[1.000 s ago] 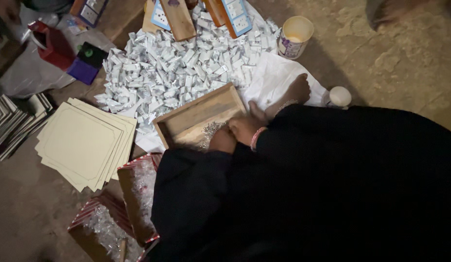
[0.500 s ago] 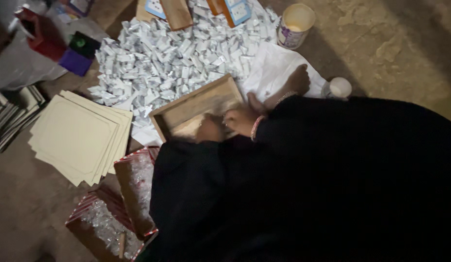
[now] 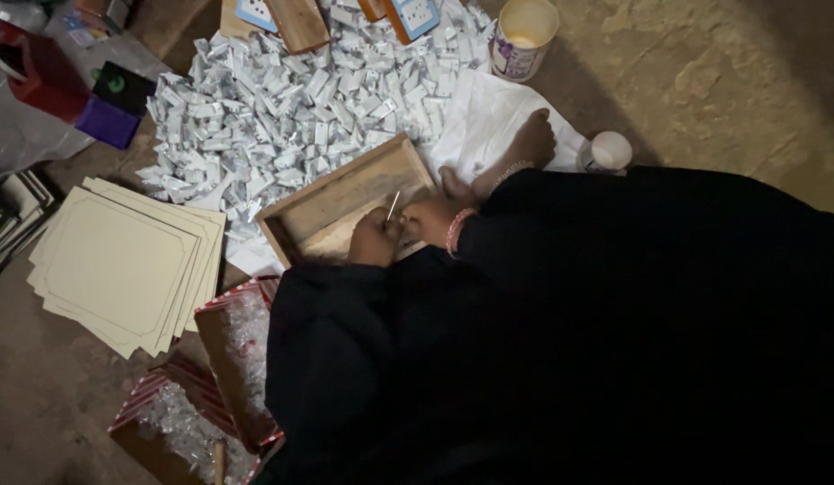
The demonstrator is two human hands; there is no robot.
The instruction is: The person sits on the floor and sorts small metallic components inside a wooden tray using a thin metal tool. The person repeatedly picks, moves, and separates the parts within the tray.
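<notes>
Hands meet over the shallow wooden tray [image 3: 332, 193] on the floor: right hand [image 3: 430, 218] pinching a thin silvery strip [image 3: 393, 206], left hand [image 3: 374, 238] curled closed beside it.

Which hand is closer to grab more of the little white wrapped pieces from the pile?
Probably the right hand: it lies at the wooden tray's edge nearer the pile of white pieces. The left hand sits further back.

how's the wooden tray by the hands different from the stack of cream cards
The wooden tray is brown with raised walls; the cream cards are pale and flat. Both hands, left and right, work at the tray; the cards lie untouched. Both rest on the floor.
</notes>
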